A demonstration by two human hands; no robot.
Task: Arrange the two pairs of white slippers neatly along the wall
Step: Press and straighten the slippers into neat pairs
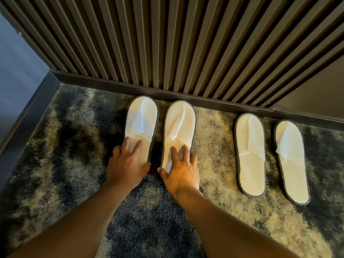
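Head view:
Wall: a dark ribbed wall [186, 43] with a dark skirting board [149, 90] is running across the top of the frame.
Floor: a mottled carpet [65, 146] is carrying all four slippers.
Left pair: the first slipper [142, 121] and the second slipper [179, 125] are lying side by side, toes pointing at the skirting board and just short of it, a narrow gap between them.
Right pair: the third slipper [250, 153] and the fourth slipper [291, 161] are lying side by side, well apart from the left pair, toes near the board, both angling slightly.
Left hand [127, 163]: fingers spread, pressing flat on the heel of the first slipper; not clamped round it.
Right hand [181, 169]: fingers spread, resting flat on the heel of the second slipper, thumb at its inner edge.
Hands: lying close together, one per slipper.
Progress: judged nearly complete; both pairs are sitting along the wall.
Remaining: the left pair is receiving a final squaring; the right pair's toes are sitting a little farther from the board and may want a small nudge to match.
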